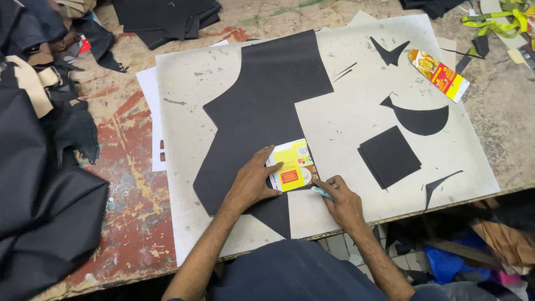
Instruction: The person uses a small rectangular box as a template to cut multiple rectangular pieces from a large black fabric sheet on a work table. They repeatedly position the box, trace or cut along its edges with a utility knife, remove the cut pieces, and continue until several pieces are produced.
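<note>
Heaped dark fabric [39, 184] lies at the left of the paint-stained tabletop [131, 217]. On the grey board [345, 117], the left hand [251, 181] presses flat, fingers spread, on a yellow card template [292, 171] atop the big black leather piece [262, 117]; if that press slackens, the card could slide. The right hand [343, 200] pinches a light-blue blade [323, 193] at the card's edge. Far right lies a yellow-and-red packet [440, 75]
</note>
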